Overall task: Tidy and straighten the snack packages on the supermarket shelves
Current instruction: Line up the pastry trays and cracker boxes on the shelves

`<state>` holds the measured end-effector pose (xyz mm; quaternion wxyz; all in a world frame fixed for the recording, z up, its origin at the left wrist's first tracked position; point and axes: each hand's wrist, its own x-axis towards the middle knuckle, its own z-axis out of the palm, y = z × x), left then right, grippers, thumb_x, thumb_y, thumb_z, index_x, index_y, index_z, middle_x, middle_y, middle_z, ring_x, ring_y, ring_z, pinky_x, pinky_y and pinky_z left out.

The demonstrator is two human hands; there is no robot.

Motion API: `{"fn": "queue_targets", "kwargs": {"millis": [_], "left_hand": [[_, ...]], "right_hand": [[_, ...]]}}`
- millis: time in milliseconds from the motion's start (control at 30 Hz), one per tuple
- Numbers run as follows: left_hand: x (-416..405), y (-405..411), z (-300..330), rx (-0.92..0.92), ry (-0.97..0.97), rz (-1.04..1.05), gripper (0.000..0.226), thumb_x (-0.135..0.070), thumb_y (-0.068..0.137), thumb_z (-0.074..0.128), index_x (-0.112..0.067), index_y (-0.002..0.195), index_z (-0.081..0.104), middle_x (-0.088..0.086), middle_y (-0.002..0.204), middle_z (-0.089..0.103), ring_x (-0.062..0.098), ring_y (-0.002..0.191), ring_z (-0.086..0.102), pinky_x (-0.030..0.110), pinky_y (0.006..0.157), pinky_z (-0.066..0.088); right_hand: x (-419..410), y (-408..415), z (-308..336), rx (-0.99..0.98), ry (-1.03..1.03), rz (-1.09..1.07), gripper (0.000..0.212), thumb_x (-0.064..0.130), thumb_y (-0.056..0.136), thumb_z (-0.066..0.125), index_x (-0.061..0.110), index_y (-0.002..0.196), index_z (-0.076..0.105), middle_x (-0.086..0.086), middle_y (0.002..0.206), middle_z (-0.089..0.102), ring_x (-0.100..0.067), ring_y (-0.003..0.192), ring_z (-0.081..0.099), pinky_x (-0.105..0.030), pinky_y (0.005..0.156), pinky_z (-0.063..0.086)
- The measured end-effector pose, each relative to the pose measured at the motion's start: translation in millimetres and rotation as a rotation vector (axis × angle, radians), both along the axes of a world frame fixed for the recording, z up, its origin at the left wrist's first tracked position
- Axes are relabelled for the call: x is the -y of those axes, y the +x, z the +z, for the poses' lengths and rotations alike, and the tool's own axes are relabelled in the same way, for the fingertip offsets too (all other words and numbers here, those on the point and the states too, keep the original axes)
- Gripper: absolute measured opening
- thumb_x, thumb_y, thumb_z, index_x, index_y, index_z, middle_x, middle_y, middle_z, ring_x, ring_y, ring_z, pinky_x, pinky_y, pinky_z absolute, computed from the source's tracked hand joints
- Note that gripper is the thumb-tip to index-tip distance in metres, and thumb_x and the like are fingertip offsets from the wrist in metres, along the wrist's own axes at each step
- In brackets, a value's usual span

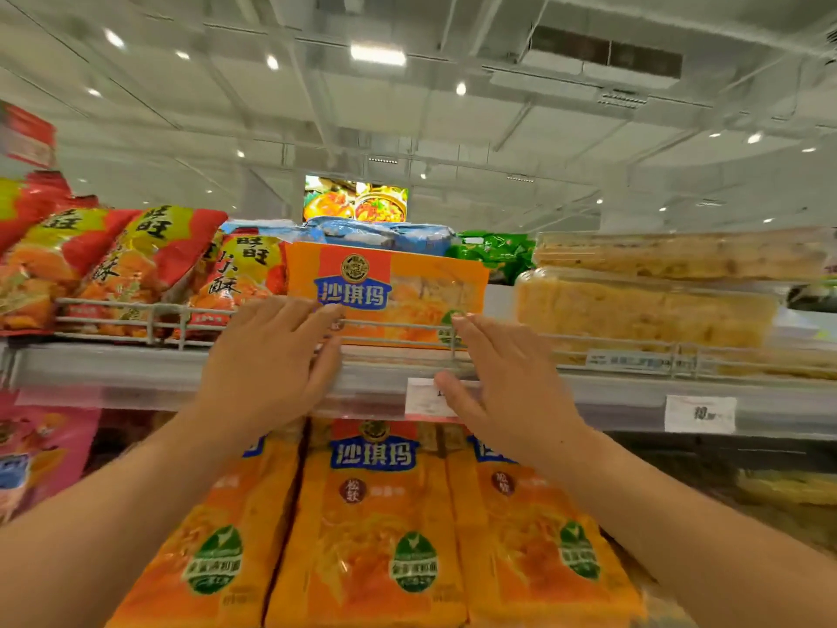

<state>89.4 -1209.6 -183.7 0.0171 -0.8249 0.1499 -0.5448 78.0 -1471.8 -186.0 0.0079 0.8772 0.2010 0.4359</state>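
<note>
An orange snack package [398, 287] with a blue label stands on the top shelf [136, 369] behind the wire rail [394, 328]. My left hand [267, 360] has its straight fingers against the package's lower left corner at the rail. My right hand [498, 369] is raised with straight fingers by the package's lower right corner, thumb spread below the shelf edge. Whether the right fingertips touch the package is unclear. On the shelf below stand three more orange packages [376, 528] of the same kind, side by side.
Red and yellow snack bags [136, 265] lean on the top shelf at left. Clear boxes of yellow pastry [643, 310] are stacked at right. Blue bags [385, 233] and green bags [493, 251] lie behind. Price tags [699, 414] hang on the shelf edge. A pink bag [40, 451] sits lower left.
</note>
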Motion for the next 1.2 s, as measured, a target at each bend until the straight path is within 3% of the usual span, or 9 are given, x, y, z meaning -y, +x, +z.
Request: {"fn": "queue_targets", "kwargs": {"millis": [133, 233, 300, 367, 500, 600, 767, 867, 1200], "left_hand": [[2, 2, -2, 0.060, -0.012, 0.016, 0.041, -0.032, 0.093, 0.041, -0.012, 0.117, 0.067, 0.008, 0.105, 0.069, 0.033, 0.094, 0.061, 0.045, 0.086, 0.041], [2, 1, -1, 0.068, -0.016, 0.004, 0.041, -0.032, 0.092, 0.040, -0.012, 0.116, 0.066, 0.006, 0.102, 0.067, 0.031, 0.091, 0.061, 0.044, 0.084, 0.042], [1, 2, -2, 0.071, -0.020, 0.003, 0.041, -0.032, 0.091, 0.040, -0.012, 0.117, 0.066, 0.004, 0.101, 0.067, 0.029, 0.091, 0.060, 0.043, 0.085, 0.041], [0, 3, -3, 0.070, -0.025, -0.001, 0.042, -0.032, 0.091, 0.040, -0.012, 0.116, 0.066, 0.004, 0.099, 0.066, 0.028, 0.090, 0.060, 0.041, 0.084, 0.040], [0, 4, -2, 0.092, -0.017, -0.002, 0.041, -0.031, 0.090, 0.040, -0.010, 0.113, 0.066, 0.005, 0.091, 0.063, 0.029, 0.082, 0.058, 0.041, 0.079, 0.042], [-1, 5, -3, 0.109, -0.019, -0.009, 0.040, -0.031, 0.089, 0.042, -0.009, 0.112, 0.066, 0.004, 0.087, 0.060, 0.028, 0.077, 0.055, 0.042, 0.075, 0.045], [-3, 6, -2, 0.123, -0.012, -0.026, 0.034, -0.031, 0.089, 0.042, -0.013, 0.111, 0.060, 0.002, 0.084, 0.057, 0.025, 0.076, 0.052, 0.039, 0.074, 0.043], [-2, 5, -2, 0.099, -0.021, -0.021, 0.036, -0.031, 0.089, 0.041, -0.011, 0.110, 0.062, 0.003, 0.085, 0.057, 0.025, 0.076, 0.052, 0.040, 0.074, 0.044], [-1, 2, -2, 0.022, -0.065, 0.004, 0.041, -0.033, 0.088, 0.041, -0.011, 0.114, 0.065, 0.007, 0.101, 0.064, 0.028, 0.090, 0.060, 0.039, 0.082, 0.042]], "right_hand": [[-5, 4, 8, 0.014, 0.098, 0.116, 0.062, 0.060, 0.091, 0.032, 0.023, 0.139, 0.049, 0.002, 0.138, 0.055, -0.021, 0.126, 0.047, -0.040, 0.103, 0.034], [-22, 15, 53, -0.017, 0.157, 0.310, 0.051, 0.053, 0.093, 0.044, 0.023, 0.133, 0.054, 0.001, 0.135, 0.058, -0.020, 0.126, 0.048, -0.033, 0.097, 0.037], [-40, 31, 90, -0.032, 0.132, 0.345, 0.048, 0.046, 0.094, 0.052, 0.021, 0.134, 0.054, -0.003, 0.137, 0.057, -0.022, 0.127, 0.046, -0.034, 0.100, 0.037], [-58, 52, 120, -0.075, 0.101, 0.304, 0.053, 0.051, 0.092, 0.054, 0.020, 0.135, 0.053, -0.006, 0.137, 0.056, -0.025, 0.126, 0.047, -0.039, 0.101, 0.040], [-84, 94, 142, -0.113, -0.043, 0.106, 0.080, 0.079, 0.078, 0.048, 0.025, 0.137, 0.048, -0.006, 0.131, 0.058, -0.028, 0.117, 0.053, -0.040, 0.089, 0.046], [-91, 119, 145, -0.253, -0.093, 0.037, 0.097, 0.088, 0.066, 0.050, 0.030, 0.143, 0.039, 0.000, 0.136, 0.056, -0.025, 0.117, 0.055, -0.042, 0.091, 0.050], [-90, 136, 144, -0.405, -0.153, 0.113, 0.071, 0.082, 0.067, 0.060, 0.042, 0.124, 0.051, 0.015, 0.104, 0.065, -0.008, 0.089, 0.061, -0.034, 0.080, 0.054], [-88, 130, 150, -0.413, -0.166, 0.154, 0.069, 0.074, 0.067, 0.069, 0.037, 0.123, 0.055, 0.011, 0.105, 0.066, -0.011, 0.089, 0.062, -0.034, 0.079, 0.054], [-81, 104, 152, -0.380, -0.209, 0.172, 0.069, 0.069, 0.071, 0.069, 0.029, 0.125, 0.057, 0.003, 0.110, 0.067, -0.020, 0.098, 0.062, -0.041, 0.090, 0.053]]}}
